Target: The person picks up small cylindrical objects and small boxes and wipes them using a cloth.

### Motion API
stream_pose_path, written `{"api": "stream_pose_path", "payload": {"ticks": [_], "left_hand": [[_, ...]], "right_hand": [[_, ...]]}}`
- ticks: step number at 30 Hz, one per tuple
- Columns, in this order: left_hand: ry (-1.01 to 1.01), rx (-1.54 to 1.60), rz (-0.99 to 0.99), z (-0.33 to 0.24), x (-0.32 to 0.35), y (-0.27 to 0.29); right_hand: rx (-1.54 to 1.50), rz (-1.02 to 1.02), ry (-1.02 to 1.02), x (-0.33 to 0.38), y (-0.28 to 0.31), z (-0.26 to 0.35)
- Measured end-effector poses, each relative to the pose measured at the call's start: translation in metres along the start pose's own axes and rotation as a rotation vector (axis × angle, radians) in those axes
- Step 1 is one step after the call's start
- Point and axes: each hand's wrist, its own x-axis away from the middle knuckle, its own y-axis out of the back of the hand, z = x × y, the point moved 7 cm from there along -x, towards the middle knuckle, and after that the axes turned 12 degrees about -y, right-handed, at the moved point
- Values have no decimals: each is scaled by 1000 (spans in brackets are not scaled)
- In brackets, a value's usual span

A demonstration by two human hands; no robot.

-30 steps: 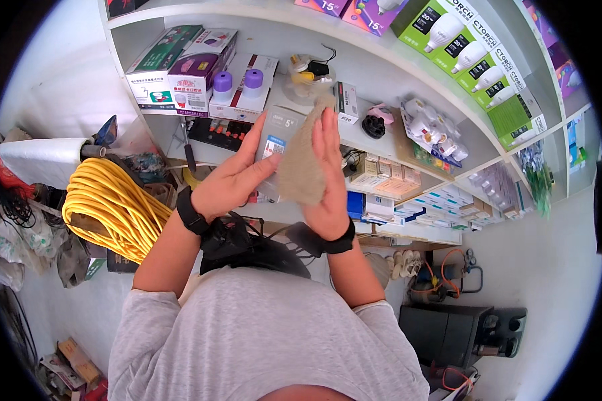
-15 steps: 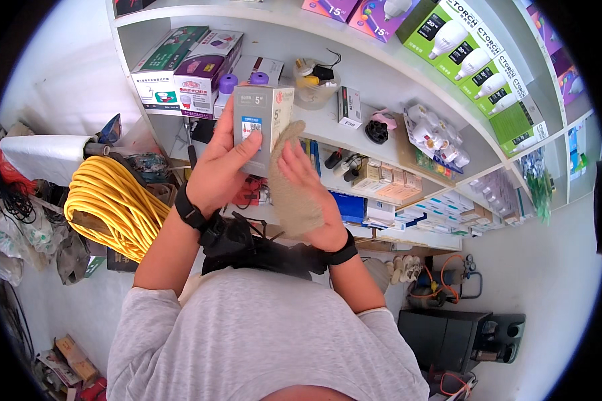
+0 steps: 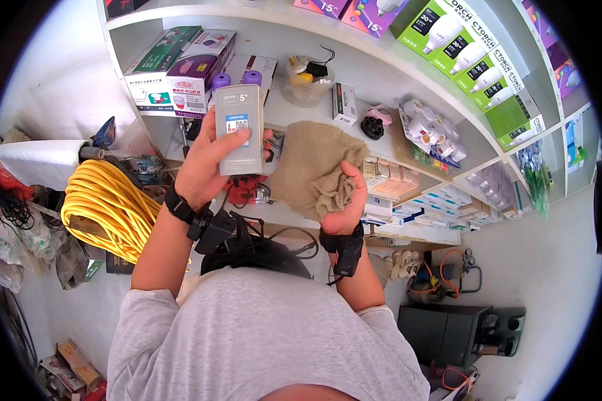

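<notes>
Upright in my left hand (image 3: pixel 202 167) is a slim grey cardboard box (image 3: pixel 246 108) with a small printed label. My thumb lies across its front face and fingertips show at its right edge. My right hand (image 3: pixel 349 212) grips a tan cloth (image 3: pixel 309 159) by its bunched lower right corner. The rest of the cloth hangs spread out to the left, a little apart from the box. Both hands are in front of the shelf unit.
On the shelf (image 3: pixel 284 50) ahead are a clear plastic tub (image 3: pixel 308 90), a small white box (image 3: pixel 344 103) and packed white bulbs (image 3: pixel 431 137). Green bulb boxes (image 3: pixel 471 57) line the upper shelf. A coil of yellow hose or cable (image 3: pixel 107 207) lies at left.
My hands have moved apart. The cloth, earlier pressed against the box's right side, is now off it and opened out to the right. The box has turned its front toward me and shifted left.
</notes>
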Motion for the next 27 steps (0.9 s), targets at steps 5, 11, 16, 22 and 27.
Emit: {"api": "stream_pose_path", "payload": {"ticks": [5, 11, 16, 22, 27], "left_hand": [[17, -269, 89, 6, 2, -9], [-320, -644, 417, 4, 8, -28], [-8, -81, 263, 7, 12, -35], [-59, 72, 54, -5, 3, -16], [-104, -35, 45, -14, -4, 2]], "right_hand": [[591, 68, 281, 16, -36, 15], [1533, 160, 862, 25, -106, 4], [1870, 165, 898, 27, -109, -13], [1888, 289, 777, 27, -100, -27], [1481, 373, 282, 16, -72, -21]]}}
